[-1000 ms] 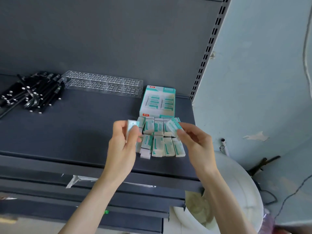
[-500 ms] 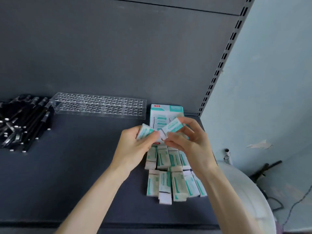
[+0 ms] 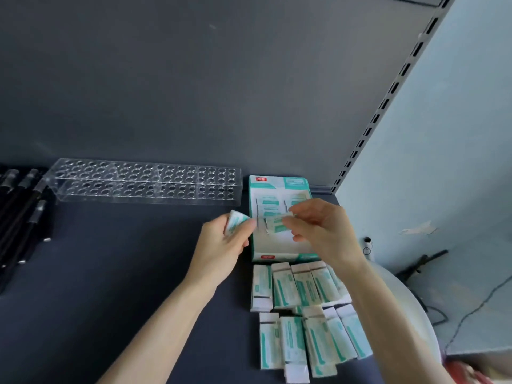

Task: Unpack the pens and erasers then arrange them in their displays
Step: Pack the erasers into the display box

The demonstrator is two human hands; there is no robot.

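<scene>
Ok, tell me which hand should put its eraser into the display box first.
Right, probably. The right hand pinches an eraser directly over the open display box; the left hand holds a second eraser off the box's left edge, above the shelf.

The left hand [image 3: 221, 245] and right hand [image 3: 324, 231] are bare, as are both forearms [image 3: 166, 322] (uncovered as far down as the view shows), with slender fingers [image 3: 304, 208].

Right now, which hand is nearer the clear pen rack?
Left. The left hand, gripping an eraser, is just in front of the right end of the pen rack; the right hand is farther right, over the eraser box.
</scene>
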